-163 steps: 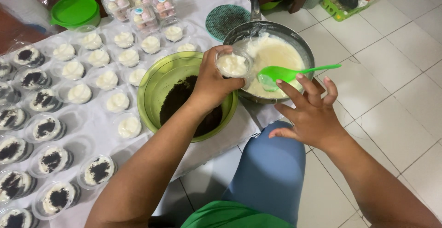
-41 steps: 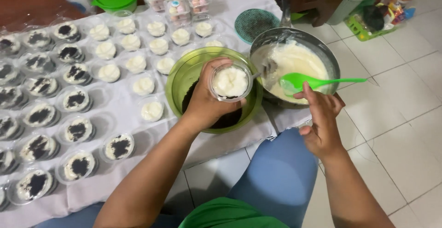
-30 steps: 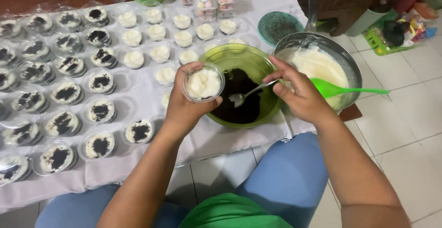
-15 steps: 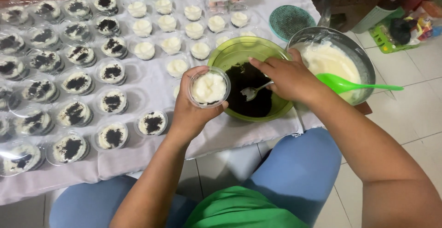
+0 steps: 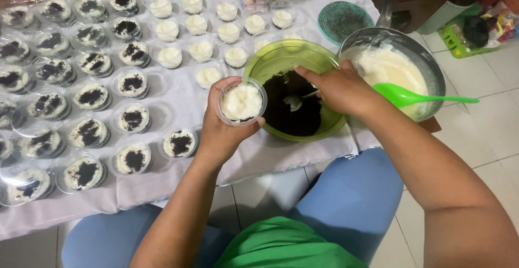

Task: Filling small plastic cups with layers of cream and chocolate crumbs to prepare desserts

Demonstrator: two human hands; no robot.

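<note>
My left hand (image 5: pixel 224 130) holds a small clear cup of white cream (image 5: pixel 241 102) beside the green bowl (image 5: pixel 281 60). Dark crumbs (image 5: pixel 292 111) fill that bowl's bottom. My right hand (image 5: pixel 338 87) reaches into the bowl and grips a small metal spoon (image 5: pixel 296 101), whose tip rests on the crumbs. To the right stands a metal bowl of white cream (image 5: pixel 386 65) with a green spatula (image 5: pixel 419 96) lying across it.
Several clear cups cover the white cloth (image 5: pixel 167 114) at left: those nearer me are topped with dark crumbs (image 5: pixel 132 159), those farther back hold plain cream (image 5: pixel 201 50). A round green lid (image 5: pixel 344 21) lies behind the bowls. White floor tiles (image 5: pixel 486 133) lie at right.
My right hand left the green spatula in the metal bowl and took up the small spoon in the crumb bowl. My left hand drew the cream cup leftward, beside the green bowl.
</note>
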